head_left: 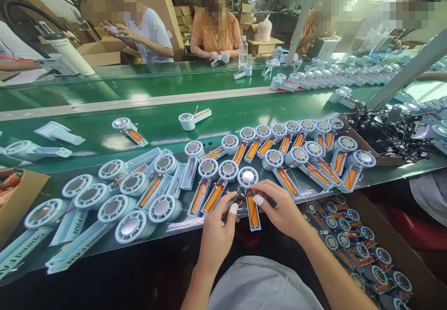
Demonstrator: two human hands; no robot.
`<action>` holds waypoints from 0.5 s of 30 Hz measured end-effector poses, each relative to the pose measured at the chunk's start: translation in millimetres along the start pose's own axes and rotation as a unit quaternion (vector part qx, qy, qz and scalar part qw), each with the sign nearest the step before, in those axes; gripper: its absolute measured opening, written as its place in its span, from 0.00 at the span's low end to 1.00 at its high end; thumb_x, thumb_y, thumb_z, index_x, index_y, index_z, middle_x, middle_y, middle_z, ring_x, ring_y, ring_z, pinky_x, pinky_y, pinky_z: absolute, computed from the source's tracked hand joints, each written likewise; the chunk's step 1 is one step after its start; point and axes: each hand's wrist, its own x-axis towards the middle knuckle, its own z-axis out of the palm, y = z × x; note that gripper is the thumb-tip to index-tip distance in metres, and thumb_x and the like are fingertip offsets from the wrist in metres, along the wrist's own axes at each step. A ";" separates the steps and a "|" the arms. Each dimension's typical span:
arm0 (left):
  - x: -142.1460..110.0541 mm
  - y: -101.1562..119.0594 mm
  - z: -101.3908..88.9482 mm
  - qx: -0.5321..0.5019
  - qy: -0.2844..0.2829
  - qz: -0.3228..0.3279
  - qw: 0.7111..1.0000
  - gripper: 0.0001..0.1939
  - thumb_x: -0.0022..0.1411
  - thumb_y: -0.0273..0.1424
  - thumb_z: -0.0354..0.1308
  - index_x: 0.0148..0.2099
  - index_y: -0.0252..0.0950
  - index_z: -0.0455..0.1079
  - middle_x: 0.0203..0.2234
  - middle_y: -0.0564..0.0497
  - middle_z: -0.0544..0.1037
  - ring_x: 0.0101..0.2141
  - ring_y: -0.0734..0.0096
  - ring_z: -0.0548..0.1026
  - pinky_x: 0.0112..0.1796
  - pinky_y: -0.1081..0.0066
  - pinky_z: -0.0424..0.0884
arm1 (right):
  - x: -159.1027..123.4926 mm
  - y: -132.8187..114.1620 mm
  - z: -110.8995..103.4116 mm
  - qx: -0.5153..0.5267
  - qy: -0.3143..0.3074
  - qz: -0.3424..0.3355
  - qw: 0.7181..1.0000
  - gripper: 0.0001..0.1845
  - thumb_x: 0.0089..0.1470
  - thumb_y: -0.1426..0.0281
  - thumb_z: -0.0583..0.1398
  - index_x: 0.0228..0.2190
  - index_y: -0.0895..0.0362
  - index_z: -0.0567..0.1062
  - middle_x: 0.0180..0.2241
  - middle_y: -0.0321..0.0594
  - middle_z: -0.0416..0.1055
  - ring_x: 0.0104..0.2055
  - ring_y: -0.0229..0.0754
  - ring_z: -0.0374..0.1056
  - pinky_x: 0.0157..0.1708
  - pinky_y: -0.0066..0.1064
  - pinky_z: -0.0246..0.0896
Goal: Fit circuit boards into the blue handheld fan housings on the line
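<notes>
My left hand (220, 228) pinches a small black circuit board (239, 198) between its thumb and fingers. Just right of it, an opened pale-blue handheld fan (247, 178) lies at the table's near edge, its handle pointing toward me. An orange battery (253, 212) and thin wires show inside that handle. The thumb and fingertips of my right hand (279, 205) close on this fan at the neck, where the wires come out; whether they also pinch a wire cannot be made out. Both thumbs wear white fingertip covers.
Similar fans (129, 226) crowd the table to both sides. A tray of black circuit boards (391, 133) stands at right; a box of fans (363, 249) sits below. Loose fans lie on the green conveyor belt (157, 114). Several people sit across, near a clear bottle (243, 51).
</notes>
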 end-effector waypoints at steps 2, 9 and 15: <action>-1.8 -0.1 -1.4 0.013 -0.001 -0.020 1.000 0.19 0.69 0.34 0.51 0.59 0.39 0.69 0.38 0.48 0.83 0.27 0.72 0.78 0.35 0.71 0.76 | -5.7 -3.0 -6.5 -0.015 -0.010 0.002 1.000 0.17 0.63 0.77 0.54 0.50 0.52 0.73 0.47 0.43 0.72 0.41 0.40 0.69 0.43 0.33 0.68; -3.4 1.2 -1.9 0.129 -0.022 0.007 0.991 0.22 0.70 0.29 0.45 0.64 0.43 0.66 0.52 0.47 0.80 0.33 0.67 0.81 0.42 0.64 0.77 | -14.7 1.4 -9.9 -0.068 -0.065 -0.005 0.996 0.15 0.62 0.77 0.56 0.48 0.53 0.74 0.44 0.43 0.72 0.44 0.42 0.71 0.46 0.34 0.69; -2.8 5.9 1.7 0.263 -0.075 0.057 0.960 0.31 0.68 0.19 0.42 0.69 0.44 0.59 0.52 0.46 0.78 0.50 0.62 0.78 0.49 0.64 0.75 | -7.8 12.5 -3.5 -0.022 0.049 -0.023 0.998 0.10 0.65 0.73 0.56 0.42 0.53 0.78 0.41 0.41 0.78 0.43 0.41 0.74 0.45 0.31 0.69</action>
